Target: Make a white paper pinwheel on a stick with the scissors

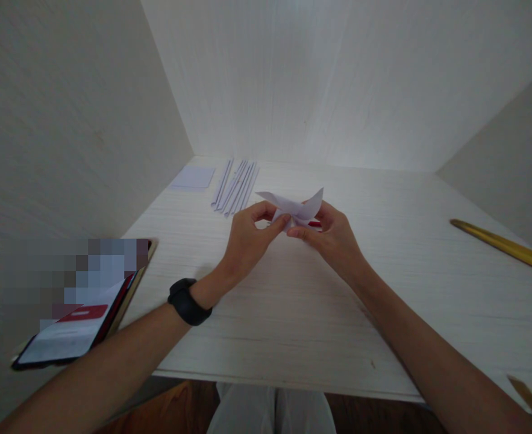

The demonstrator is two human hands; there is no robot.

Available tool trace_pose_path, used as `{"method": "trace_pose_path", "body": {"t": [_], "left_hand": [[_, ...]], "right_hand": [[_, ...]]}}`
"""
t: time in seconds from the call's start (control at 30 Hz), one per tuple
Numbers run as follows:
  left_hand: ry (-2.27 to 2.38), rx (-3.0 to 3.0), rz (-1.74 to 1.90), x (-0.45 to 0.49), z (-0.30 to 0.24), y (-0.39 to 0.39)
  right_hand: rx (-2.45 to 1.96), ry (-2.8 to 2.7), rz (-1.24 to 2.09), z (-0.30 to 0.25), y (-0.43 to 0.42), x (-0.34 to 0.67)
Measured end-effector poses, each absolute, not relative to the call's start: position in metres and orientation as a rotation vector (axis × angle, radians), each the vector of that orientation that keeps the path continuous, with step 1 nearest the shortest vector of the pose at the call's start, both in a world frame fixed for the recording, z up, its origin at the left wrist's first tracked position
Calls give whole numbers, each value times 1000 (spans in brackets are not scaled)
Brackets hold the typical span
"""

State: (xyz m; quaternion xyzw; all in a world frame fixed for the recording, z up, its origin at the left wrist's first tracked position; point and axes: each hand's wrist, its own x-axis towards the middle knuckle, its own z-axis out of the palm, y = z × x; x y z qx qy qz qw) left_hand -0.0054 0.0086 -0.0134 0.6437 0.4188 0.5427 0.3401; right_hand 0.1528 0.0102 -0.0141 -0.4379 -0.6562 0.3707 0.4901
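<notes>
Both my hands meet above the middle of a pale wooden desk point(383, 313) and pinch a small folded piece of white paper point(298, 208). My left hand point(247, 241), with a black band on its wrist, grips the paper's left side between thumb and fingers. My right hand point(333, 238) is closed on the right side. Two pointed flaps stick up and out from between the fingers. A bit of red shows just under the paper by my right fingers; I cannot make out what it is.
Several narrow folded paper strips point(235, 185) lie at the back of the desk, with a flat white sheet point(193, 177) to their left. A phone point(80, 319) leans at the left edge. A gold ruler-like bar point(503, 244) lies at the right. Walls enclose three sides.
</notes>
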Motion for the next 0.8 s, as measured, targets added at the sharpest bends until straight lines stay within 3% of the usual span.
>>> {"method": "trace_pose_path", "body": {"t": [0.8], "left_hand": [[1089, 1714, 1409, -5, -14, 7]], "right_hand": [[-1073, -1515, 973, -9, 9, 150]]}}
